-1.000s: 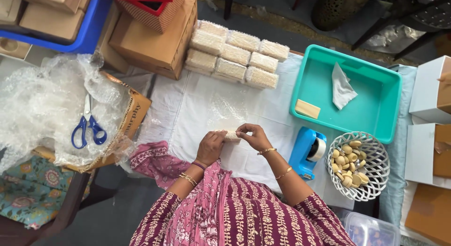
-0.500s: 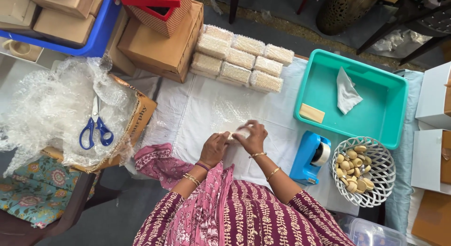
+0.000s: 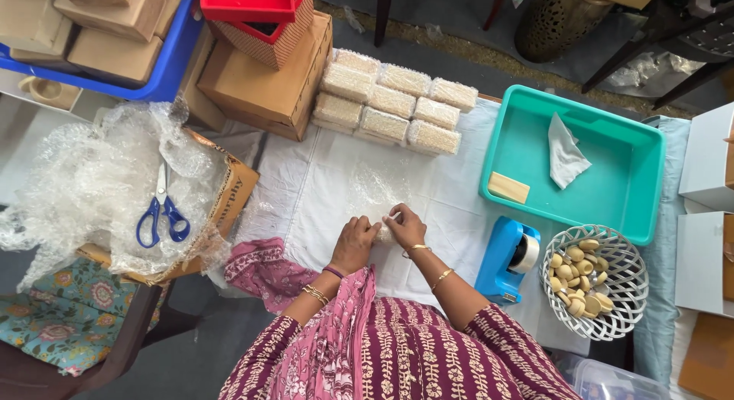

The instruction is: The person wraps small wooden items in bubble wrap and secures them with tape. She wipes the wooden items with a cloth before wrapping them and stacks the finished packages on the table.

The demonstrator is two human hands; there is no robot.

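My left hand (image 3: 353, 243) and my right hand (image 3: 407, 226) press together on a small block in bubble wrap (image 3: 384, 230) lying on a sheet of bubble wrap (image 3: 367, 187) spread over the white cloth (image 3: 306, 194). Most of the block is hidden under my fingers. Beyond my hands, several wrapped blocks (image 3: 394, 102) lie stacked in rows. To my right stands a blue tape dispenser (image 3: 507, 259).
A teal tray (image 3: 612, 194) at the right holds a tan bar (image 3: 508, 187) and a crumpled paper. A white woven basket (image 3: 596, 281) holds several round pale pieces. Blue scissors (image 3: 162, 213) lie on bubble wrap over a carton at left. Cardboard boxes (image 3: 264, 83) stand behind.
The view has shifted slightly. My hands have lowered the small block from just above the cloth onto the bubble wrap and closed over it.
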